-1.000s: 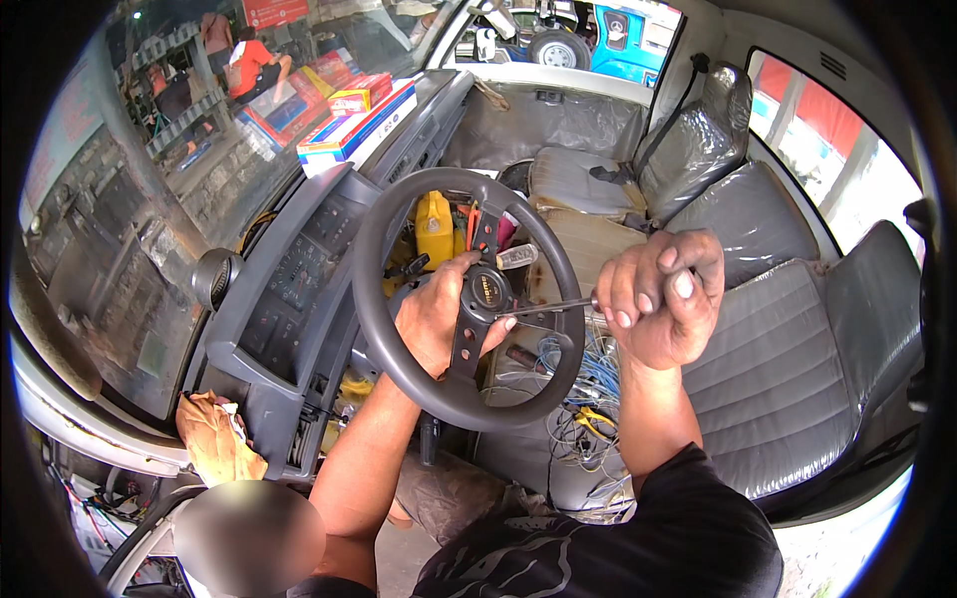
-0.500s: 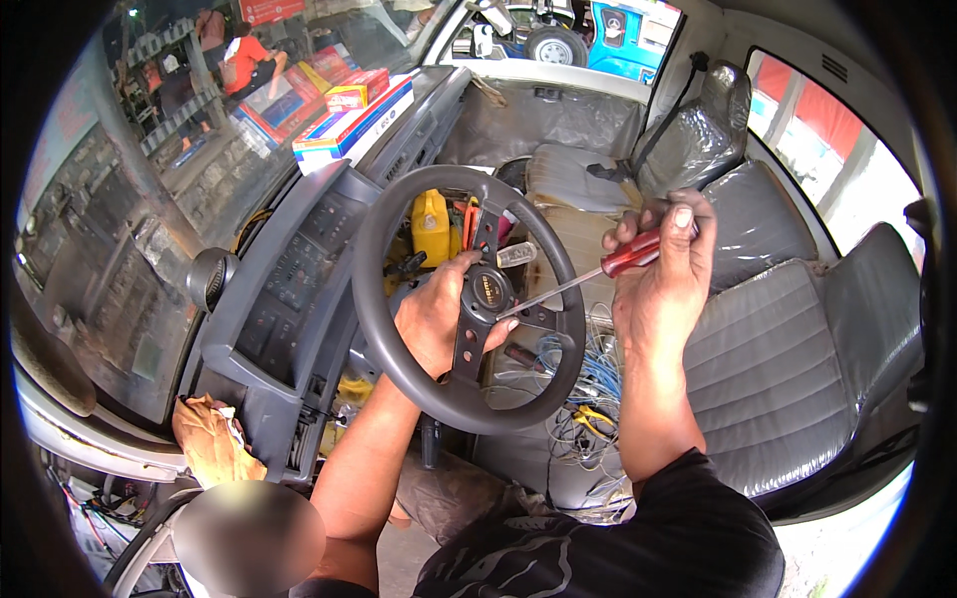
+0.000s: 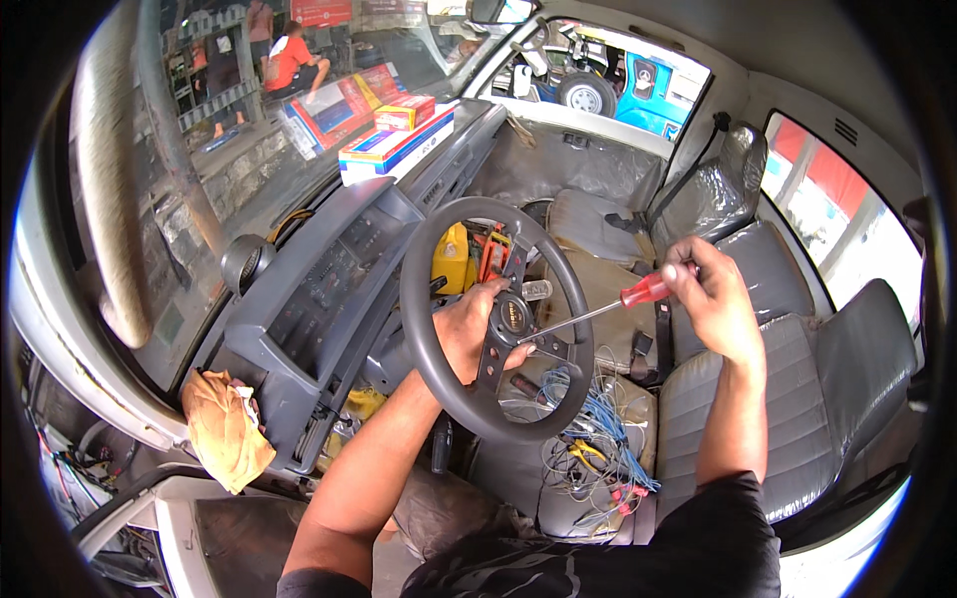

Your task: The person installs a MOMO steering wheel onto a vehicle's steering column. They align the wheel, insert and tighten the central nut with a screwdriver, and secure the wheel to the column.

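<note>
A black three-spoke steering wheel (image 3: 427, 371) stands in front of me, with a round horn button (image 3: 512, 315) at its hub. My left hand (image 3: 465, 334) is closed around the hub from behind, its thumb and fingers showing beside the spokes. Between the fingers of my right hand (image 3: 716, 294) is the red handle of a screwdriver (image 3: 586, 315), held to the right of the wheel. The shaft slants down to the left, and its tip meets the lower right edge of the horn button. Whether the tip is wedged under that edge I cannot tell.
Tangled wires (image 3: 590, 439) lie on the seat right of the wheel. Behind the wheel is a yellow container (image 3: 451, 257). Boxes (image 3: 399, 142) rest on the dashboard; a crumpled brown paper bag (image 3: 225, 429) sits at its left end. Grey seats (image 3: 748, 409) fill the right side.
My right hand has turned and moved right and down in the picture, with the screwdriver still in it. The whole view has shifted; my left hand stays at the hub.
</note>
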Motion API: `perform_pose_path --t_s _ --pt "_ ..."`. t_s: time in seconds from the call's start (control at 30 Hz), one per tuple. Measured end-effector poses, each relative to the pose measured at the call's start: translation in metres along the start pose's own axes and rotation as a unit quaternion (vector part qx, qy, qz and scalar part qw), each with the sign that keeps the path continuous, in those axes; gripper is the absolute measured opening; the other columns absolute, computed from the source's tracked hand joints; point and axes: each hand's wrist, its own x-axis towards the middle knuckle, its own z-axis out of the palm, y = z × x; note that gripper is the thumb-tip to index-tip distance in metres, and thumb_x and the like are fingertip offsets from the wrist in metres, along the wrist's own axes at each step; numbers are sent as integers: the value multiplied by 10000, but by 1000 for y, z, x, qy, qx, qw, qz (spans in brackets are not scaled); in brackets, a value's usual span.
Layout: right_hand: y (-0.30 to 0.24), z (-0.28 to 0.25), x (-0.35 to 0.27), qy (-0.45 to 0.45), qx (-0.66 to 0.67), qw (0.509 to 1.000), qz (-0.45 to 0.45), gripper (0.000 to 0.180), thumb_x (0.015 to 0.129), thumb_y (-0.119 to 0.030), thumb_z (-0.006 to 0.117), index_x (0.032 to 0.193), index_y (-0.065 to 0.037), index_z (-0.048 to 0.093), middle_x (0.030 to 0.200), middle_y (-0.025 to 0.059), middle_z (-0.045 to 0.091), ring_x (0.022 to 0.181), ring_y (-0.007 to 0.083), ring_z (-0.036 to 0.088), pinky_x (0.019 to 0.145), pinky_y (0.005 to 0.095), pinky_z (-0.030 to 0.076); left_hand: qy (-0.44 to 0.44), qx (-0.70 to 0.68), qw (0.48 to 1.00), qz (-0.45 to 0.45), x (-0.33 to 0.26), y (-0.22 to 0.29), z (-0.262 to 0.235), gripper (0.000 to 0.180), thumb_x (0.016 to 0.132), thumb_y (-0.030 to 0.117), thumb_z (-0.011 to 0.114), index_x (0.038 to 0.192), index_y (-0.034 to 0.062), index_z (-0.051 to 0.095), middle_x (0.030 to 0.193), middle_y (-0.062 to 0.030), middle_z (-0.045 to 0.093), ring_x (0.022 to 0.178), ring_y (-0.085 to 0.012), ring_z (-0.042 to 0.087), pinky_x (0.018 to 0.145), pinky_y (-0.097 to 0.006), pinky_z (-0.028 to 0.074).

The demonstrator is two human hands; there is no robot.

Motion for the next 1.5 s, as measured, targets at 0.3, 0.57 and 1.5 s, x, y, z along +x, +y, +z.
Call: perform_pose_path --t_s 0.3,0.57,1.5 --pt "1 -13 -6 -90 19 993 -69 447 991 -182 795 1370 -33 609 948 28 675 763 126 590 762 317 558 7 -11 1000 15 -5 -6 5 911 770 435 995 1468 58 547 1288 -213 748 1157 -415 758 967 -480 612" --pt "-2 -14 -6 -96 -45 992 -73 418 992 -87 731 1380 -28 589 1065 89 700 954 175 683 833 336 561 20 -11 999 46 -3 -6 2 950 754 441 1013 1479 27 559 1255 -218 756 1139 -423 765 948 -484 619" --pt "-14 -19 -1 -131 102 980 -113 444 964 -104 798 1345 -25 584 1015 121 731 961 220 729 858 386 562 27 -10 997 67 -4 -9 4 997 723 332 1042 1473 -36 498 1236 -247 745 1122 -407 767 974 -472 615"
